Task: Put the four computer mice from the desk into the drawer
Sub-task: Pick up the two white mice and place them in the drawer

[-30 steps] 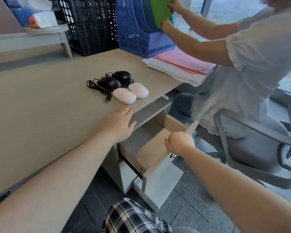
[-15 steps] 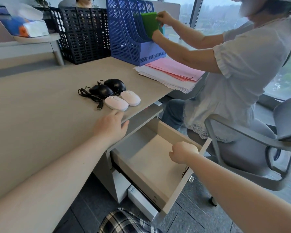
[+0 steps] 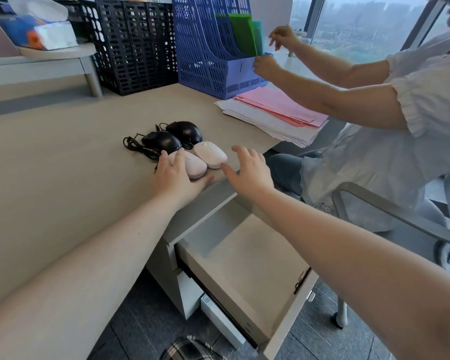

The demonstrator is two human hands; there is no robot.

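Note:
Two black wired mice [image 3: 163, 141] [image 3: 185, 131] and two white mice [image 3: 192, 165] [image 3: 211, 155] lie grouped near the desk's front edge. My left hand [image 3: 176, 178] rests on the desk with spread fingers touching the nearer white mouse. To the right of the far white mouse, my right hand [image 3: 250, 170] hovers open at the desk edge without touching it. Below, the drawer [image 3: 244, 258] is pulled out, and nothing shows inside it.
Another person [image 3: 374, 100] sits at the right on a grey chair [image 3: 390, 211], handling green folders in a blue file rack [image 3: 208, 53]. Pink and white papers [image 3: 276, 113] lie by the rack. Black crates [image 3: 135, 45] stand behind the mice.
My right hand let go of the drawer front and rose to the desk edge beside the white mice. My left hand slid forward onto the nearer white mouse. The drawer stands fully open.

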